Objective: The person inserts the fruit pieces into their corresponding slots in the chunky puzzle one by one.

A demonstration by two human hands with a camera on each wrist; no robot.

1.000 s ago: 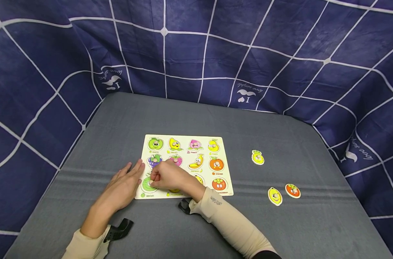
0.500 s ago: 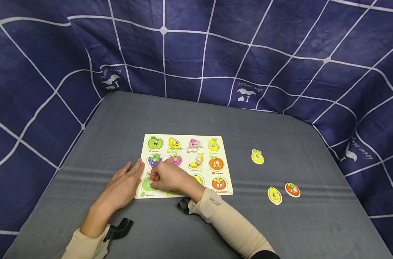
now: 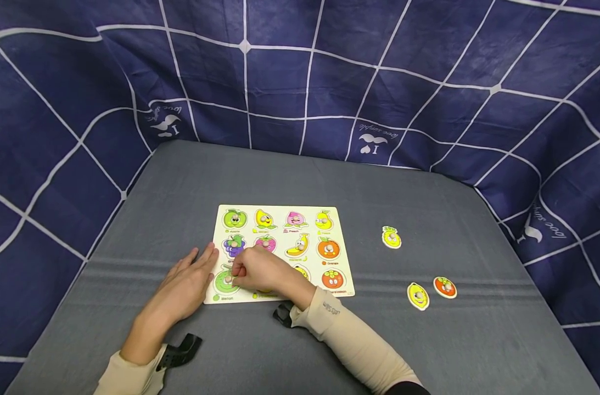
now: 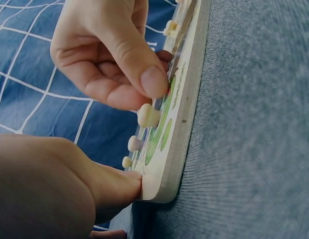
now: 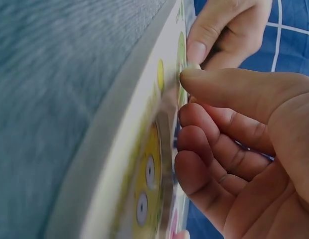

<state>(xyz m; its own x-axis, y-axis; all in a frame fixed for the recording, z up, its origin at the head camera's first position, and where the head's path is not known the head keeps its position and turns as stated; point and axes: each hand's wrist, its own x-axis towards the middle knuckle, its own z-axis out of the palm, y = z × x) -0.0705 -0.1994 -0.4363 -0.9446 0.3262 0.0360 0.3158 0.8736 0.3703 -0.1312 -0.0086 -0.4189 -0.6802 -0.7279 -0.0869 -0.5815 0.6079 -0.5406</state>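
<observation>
A fruit puzzle board (image 3: 277, 213) with knobbed pieces lies on the grey table. At its near left corner is the green melon puzzle piece (image 3: 222, 282), its knob showing in the left wrist view. My right hand (image 3: 267, 269) is over the board with bent fingers. Its thumb (image 5: 199, 79) touches or nearly touches the melon piece beside the knob, and nothing is seen between the fingertips. My left hand (image 3: 188, 277) rests along the board's left edge with fingers extended; its thumb (image 4: 119, 184) touches the corner. My right hand covers part of the middle and bottom rows.
Loose on the table to the right are a pineapple piece (image 3: 391, 237), a lemon piece (image 3: 418, 297) and a persimmon piece (image 3: 445, 287). The persimmon slot (image 3: 332, 279) shows a printed picture without a knob. A blue curtain (image 3: 300, 71) with white lines surrounds the table.
My right hand has shifted slightly right relative to the board, leaving the melon knob more visible. My left hand stays at the left edge. The head view has moved a little.
</observation>
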